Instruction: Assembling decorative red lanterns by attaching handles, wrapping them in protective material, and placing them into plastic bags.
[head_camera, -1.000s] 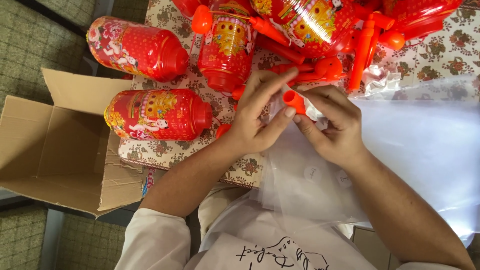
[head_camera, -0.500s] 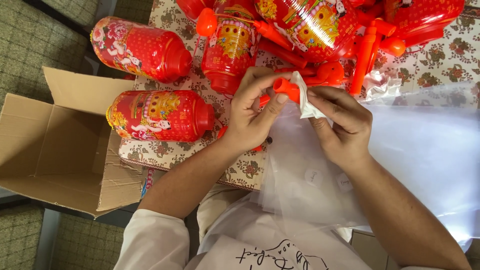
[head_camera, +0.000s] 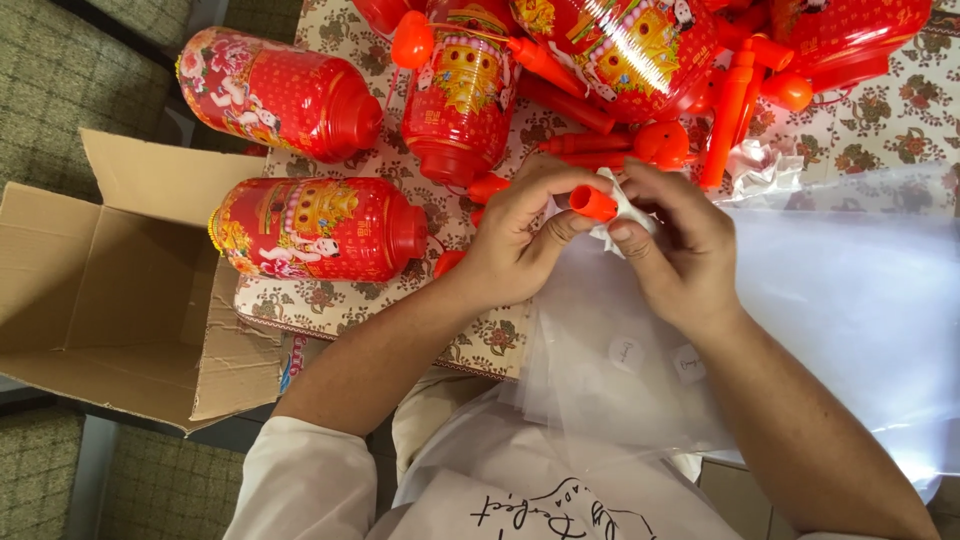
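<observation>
My left hand (head_camera: 520, 235) pinches a short orange plastic tube (head_camera: 592, 202) between thumb and fingers. My right hand (head_camera: 675, 245) grips a crumpled white piece (head_camera: 620, 205) wrapped around the far end of that tube. Both hands meet over a table with a floral cloth (head_camera: 340, 300), just below a heap of red lanterns and orange sticks (head_camera: 640, 70). A stack of clear plastic bags (head_camera: 840, 300) lies under my right wrist.
Two red printed lanterns lie on their sides at left: one (head_camera: 315, 230) near the table edge, another (head_camera: 275, 95) farther back. An open cardboard box (head_camera: 90, 280) stands beside the table at left. Patterned floor shows around it.
The hands have shifted slightly left and closer together. The orange tube has turned so its open end faces the camera, and the white piece is now bunched tighter around it.
</observation>
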